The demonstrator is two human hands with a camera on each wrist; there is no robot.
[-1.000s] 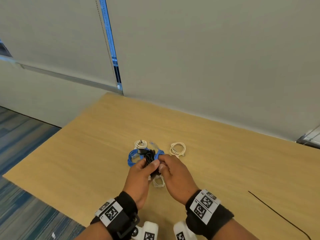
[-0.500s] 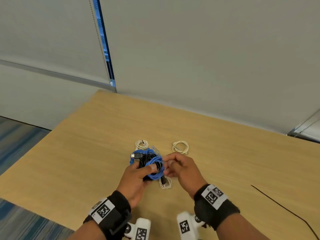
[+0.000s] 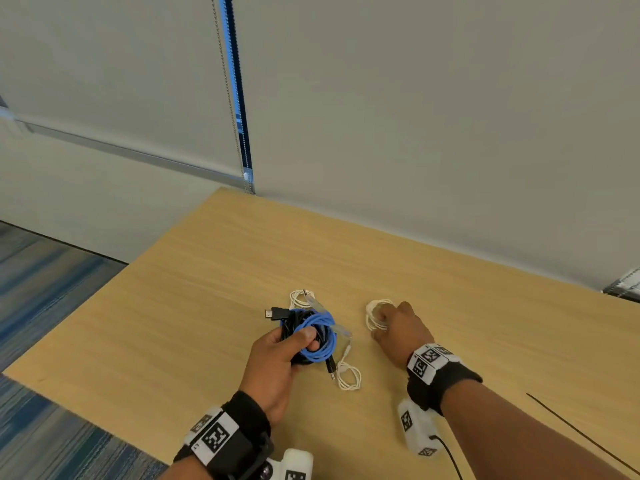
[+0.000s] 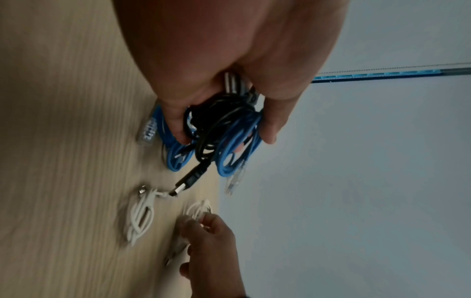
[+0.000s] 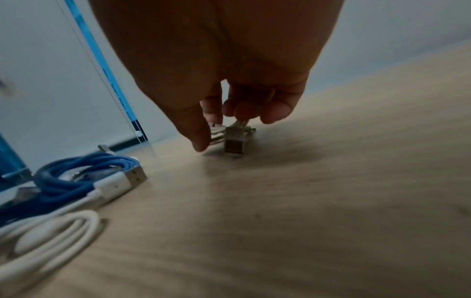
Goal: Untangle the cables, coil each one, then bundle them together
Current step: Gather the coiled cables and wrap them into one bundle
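My left hand (image 3: 304, 341) grips a bundle of coiled blue cable (image 3: 323, 323) and black cable (image 3: 291, 323) just above the wooden table (image 3: 207, 306); the left wrist view shows the fingers (image 4: 270, 129) curled round it. To its right, my right hand (image 3: 381, 323) pinches a small white cable coil (image 3: 375, 308) lying on the table; its USB plug (image 5: 233, 141) shows under the fingers (image 5: 275, 113). A second white coil (image 3: 348, 375) lies near the bundle. A third white coil (image 3: 300, 297) lies behind it.
A thin black wire (image 3: 571, 427) crosses the table at the right front. The table's left edge drops to blue carpet (image 3: 52, 289). A grey wall (image 3: 415, 133) with a blind cord (image 3: 228, 98) runs along the far edge.
My right hand let go of the blue and black bundle and moved right onto the white coil. The left hand kept hold of the bundle.
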